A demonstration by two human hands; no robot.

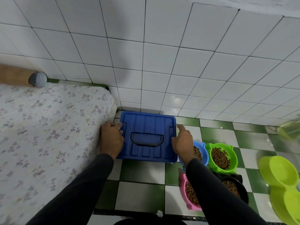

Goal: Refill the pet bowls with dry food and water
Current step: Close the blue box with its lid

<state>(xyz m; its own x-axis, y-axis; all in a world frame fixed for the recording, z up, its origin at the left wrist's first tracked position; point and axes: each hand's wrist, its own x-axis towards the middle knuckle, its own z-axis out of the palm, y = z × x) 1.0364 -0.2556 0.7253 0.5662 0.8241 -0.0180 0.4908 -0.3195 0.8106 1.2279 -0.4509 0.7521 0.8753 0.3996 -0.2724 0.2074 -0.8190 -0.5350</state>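
Your left hand (112, 140) and right hand (182, 142) hold the blue lid (147, 137) by its sides. Food seems done, so next comes water.

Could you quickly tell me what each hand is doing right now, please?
Left hand: fingers curled on the left edge of the blue bin lid, gripping it.
Right hand: pressed on the lid's right edge, index finger extended; firm grip cannot be told.

We are looking at a room in a home: a bed (48, 127) with a floral sheet stands against a white-tiled wall (162, 54). On the green-and-white checkered floor (141, 172) beside it we see pet bowls of kibble (220, 157) and a blue storage box (147, 135).
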